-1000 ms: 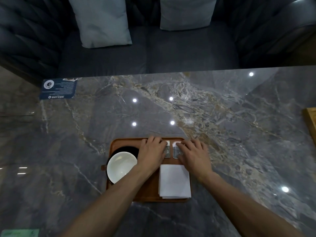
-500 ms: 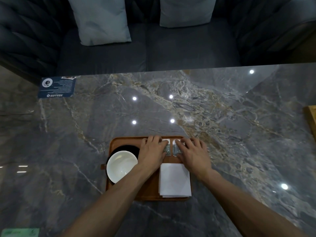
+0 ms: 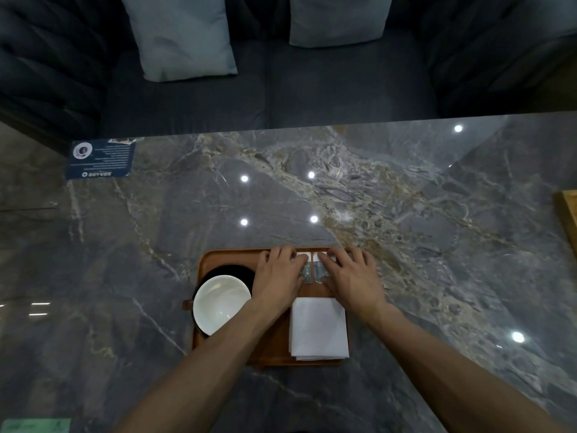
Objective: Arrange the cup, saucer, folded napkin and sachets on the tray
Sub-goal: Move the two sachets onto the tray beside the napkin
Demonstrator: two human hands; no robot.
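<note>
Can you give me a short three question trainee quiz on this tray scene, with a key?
1. True or false: the folded napkin lies on the wooden tray.
2. What does the white cup stand on? A. the dark saucer B. the napkin C. the bare marble table
3. Fill in: the left hand and right hand rest their fingers on the two ____.

Key: 1 true; 2 A; 3 sachets.

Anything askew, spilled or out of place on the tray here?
Nothing stands out. The cup sits on its dark saucer, the folded napkin lies square, and both hands rest flat on the sachets, all on the tray.
</note>
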